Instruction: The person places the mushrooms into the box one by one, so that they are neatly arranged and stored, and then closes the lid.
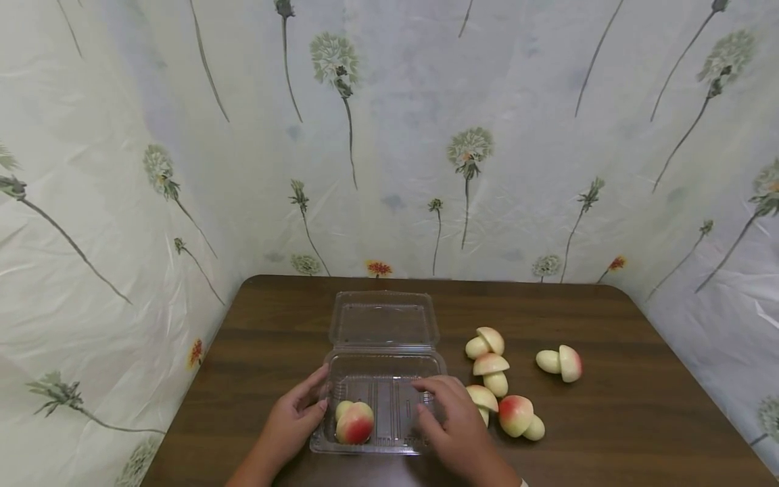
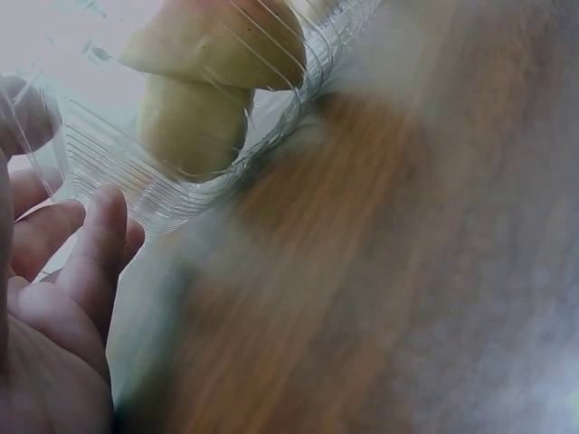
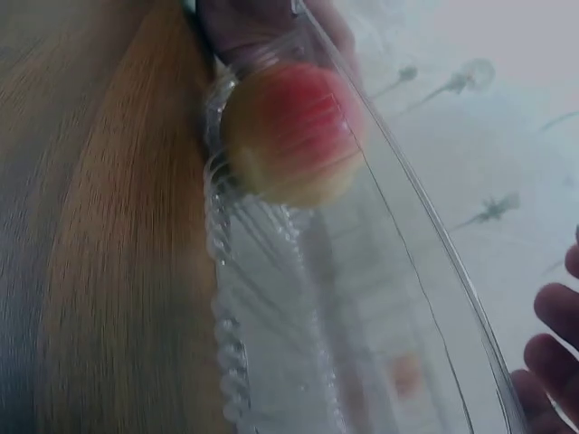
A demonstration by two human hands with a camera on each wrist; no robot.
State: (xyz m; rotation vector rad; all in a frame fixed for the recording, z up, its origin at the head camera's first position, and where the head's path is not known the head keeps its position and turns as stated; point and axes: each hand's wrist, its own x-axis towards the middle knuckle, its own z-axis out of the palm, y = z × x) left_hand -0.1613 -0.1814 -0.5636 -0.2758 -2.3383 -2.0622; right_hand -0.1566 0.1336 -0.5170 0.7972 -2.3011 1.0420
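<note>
A clear plastic clamshell container lies open on the brown table, its lid folded back. One toy mushroom with a red-and-cream cap lies in the front left corner of the base. My left hand rests its relaxed fingers against the container's left wall. My right hand lies over the right rim, fingers reaching into the base. The left wrist view shows the mushroom through the ribbed wall, with the fingers beside it. The right wrist view shows the mushroom inside the container.
Several more toy mushrooms lie loose right of the container: one beside my right hand, another behind it, one farther right. A flower-printed sheet walls in the table's back and sides.
</note>
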